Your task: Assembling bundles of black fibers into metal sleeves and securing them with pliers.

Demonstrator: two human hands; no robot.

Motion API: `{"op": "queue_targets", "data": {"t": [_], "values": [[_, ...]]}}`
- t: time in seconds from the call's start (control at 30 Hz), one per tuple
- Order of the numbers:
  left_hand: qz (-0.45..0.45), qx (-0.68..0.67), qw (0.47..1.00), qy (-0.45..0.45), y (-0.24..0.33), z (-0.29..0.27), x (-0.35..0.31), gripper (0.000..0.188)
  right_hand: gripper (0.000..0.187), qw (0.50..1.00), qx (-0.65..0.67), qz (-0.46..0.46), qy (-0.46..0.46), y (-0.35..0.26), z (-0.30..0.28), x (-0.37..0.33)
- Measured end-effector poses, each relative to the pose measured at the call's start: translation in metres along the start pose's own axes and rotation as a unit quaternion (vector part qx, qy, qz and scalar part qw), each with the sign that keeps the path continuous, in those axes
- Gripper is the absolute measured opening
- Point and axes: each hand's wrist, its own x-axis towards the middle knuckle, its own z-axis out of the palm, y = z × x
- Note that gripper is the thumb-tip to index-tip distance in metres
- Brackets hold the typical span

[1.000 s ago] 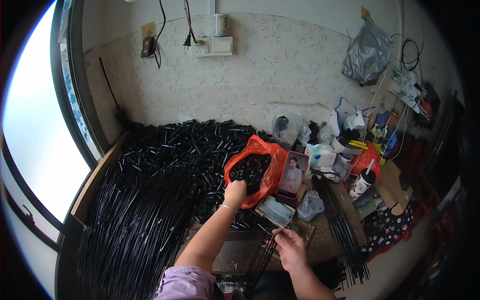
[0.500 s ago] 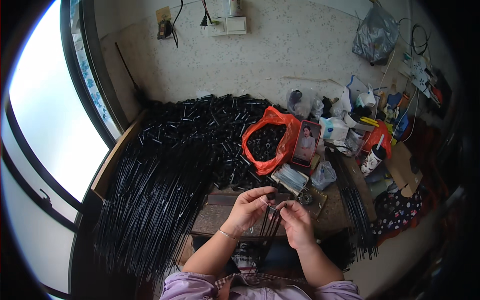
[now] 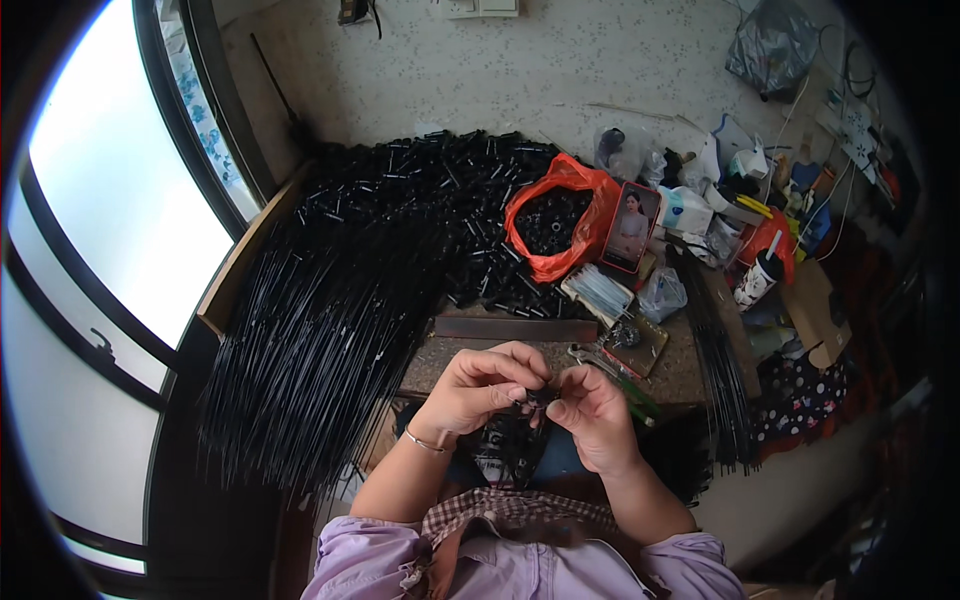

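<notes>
My left hand (image 3: 478, 388) and my right hand (image 3: 597, 415) meet in front of my chest, just off the table's near edge. The fingertips of both pinch small black pieces (image 3: 541, 397), mostly covered by the fingers; I cannot make out their exact kind. A bracelet circles my left wrist. Beyond the hands, a dark flat bar (image 3: 515, 329) lies along the table edge. Pliers with green handles (image 3: 637, 393) rest just right of my right hand. A bundle of pale zip ties (image 3: 602, 290) lies in a small box.
Long thin black rods (image 3: 310, 350) overhang the table at left, below a heap of black tubular parts (image 3: 420, 180). A red plastic bag (image 3: 553, 268) holds black parts, with a propped phone (image 3: 632, 228) beside it. More rods (image 3: 715, 370) and a patterned tumbler (image 3: 757, 282) are at right.
The view has tipped downward, so the table sits higher. The thin black rods and white strip seen hanging between my hands no longer show clearly. The green-handled pliers have come into sight.
</notes>
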Motion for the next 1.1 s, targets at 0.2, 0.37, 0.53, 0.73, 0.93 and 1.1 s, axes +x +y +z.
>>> {"op": "queue_targets", "data": {"t": [0.2,0.37,0.53,0.73,0.93,1.1], "values": [[0.003,0.107,0.99,-0.09,0.005,0.001,0.004,0.01,0.025,0.999,0.01,0.011,-0.03,-0.007,-0.001,-0.009],[0.064,0.142,0.985,-0.069,-0.01,0.008,0.002,0.013,0.028,0.989,-0.028,0.078,-0.121,-0.013,-0.015,0.0],[0.317,0.543,0.755,0.186,-0.039,0.022,-0.014,0.019,0.025,0.996,-0.087,-0.028,0.017,-0.011,-0.022,0.004],[0.255,0.469,0.832,0.15,-0.042,0.034,0.0,0.014,0.025,0.997,-0.021,-0.053,0.042,-0.003,-0.023,0.003],[0.111,0.175,0.966,0.155,-0.039,0.026,-0.003,0.015,0.019,0.982,-0.163,-0.083,0.05,-0.01,-0.021,0.01],[0.127,0.191,0.965,0.13,-0.038,0.031,-0.006,0.021,0.02,0.982,-0.173,-0.07,0.016,-0.011,-0.02,0.007]]}}
